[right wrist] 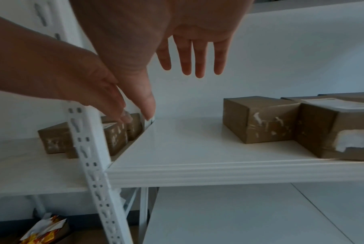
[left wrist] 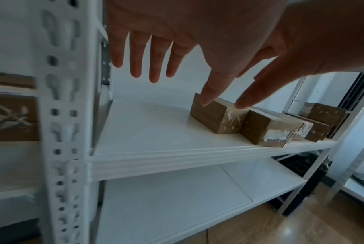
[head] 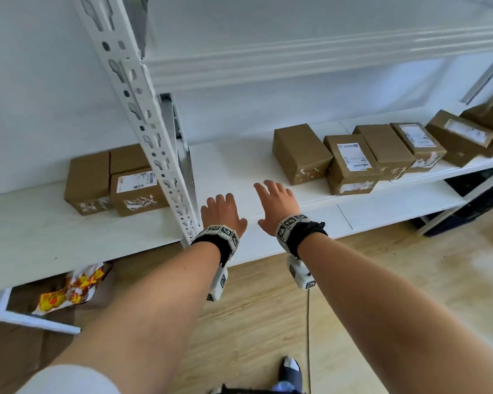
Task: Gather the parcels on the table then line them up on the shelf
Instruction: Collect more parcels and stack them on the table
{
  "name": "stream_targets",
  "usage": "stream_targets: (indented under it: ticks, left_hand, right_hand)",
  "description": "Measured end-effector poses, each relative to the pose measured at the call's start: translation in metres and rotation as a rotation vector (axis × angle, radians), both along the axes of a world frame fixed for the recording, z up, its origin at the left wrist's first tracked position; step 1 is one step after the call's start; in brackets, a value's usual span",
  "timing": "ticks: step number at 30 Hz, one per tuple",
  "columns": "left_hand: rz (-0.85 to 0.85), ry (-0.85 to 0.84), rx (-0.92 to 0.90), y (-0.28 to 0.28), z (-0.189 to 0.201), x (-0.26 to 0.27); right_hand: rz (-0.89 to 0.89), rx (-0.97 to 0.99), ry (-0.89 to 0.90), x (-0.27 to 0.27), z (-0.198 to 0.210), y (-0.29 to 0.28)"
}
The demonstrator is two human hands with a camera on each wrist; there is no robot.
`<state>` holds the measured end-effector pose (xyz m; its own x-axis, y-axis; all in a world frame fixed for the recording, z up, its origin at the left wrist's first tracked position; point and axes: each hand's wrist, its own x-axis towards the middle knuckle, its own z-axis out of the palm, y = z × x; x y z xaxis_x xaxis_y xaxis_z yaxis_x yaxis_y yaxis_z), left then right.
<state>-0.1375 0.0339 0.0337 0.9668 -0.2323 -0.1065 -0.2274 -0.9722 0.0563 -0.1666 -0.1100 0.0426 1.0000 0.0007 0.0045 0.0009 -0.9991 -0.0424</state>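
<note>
Parcels point(head: 301, 153) already sit in a loose row on the shelf point(head: 228, 166), and with the left hand point(head: 222, 213) and right hand point(head: 278, 204) both spread and empty above its bare stretch, the next one is best set flush beside the leftmost box.

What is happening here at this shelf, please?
A person stands at a white shelf, both arms stretched out. The left hand and right hand are open and hold nothing, above the bare stretch of the shelf. A row of parcels stands to the right, and more parcels sit left of the post.
</note>
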Motion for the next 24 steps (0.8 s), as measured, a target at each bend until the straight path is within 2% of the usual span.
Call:
stream_targets:
  ticks: [7, 17, 24]
  left_hand:
    - [0.089, 0.033, -0.117, -0.115, 0.013, 0.018]
    - [0.131, 0.058, -0.186, -0.223, 0.007, 0.062]
    - [0.122, 0.12, -0.177, -0.294, -0.005, 0.115]
  right_hand:
    - [-0.127, 0.014, 0.002, 0.005, 0.004, -0.115]
    - [-0.254, 0.079, 0.008, 0.03, -0.009, -0.211]
    - [-0.457, 0.088, 0.08, 0.078, -0.027, -0.271]
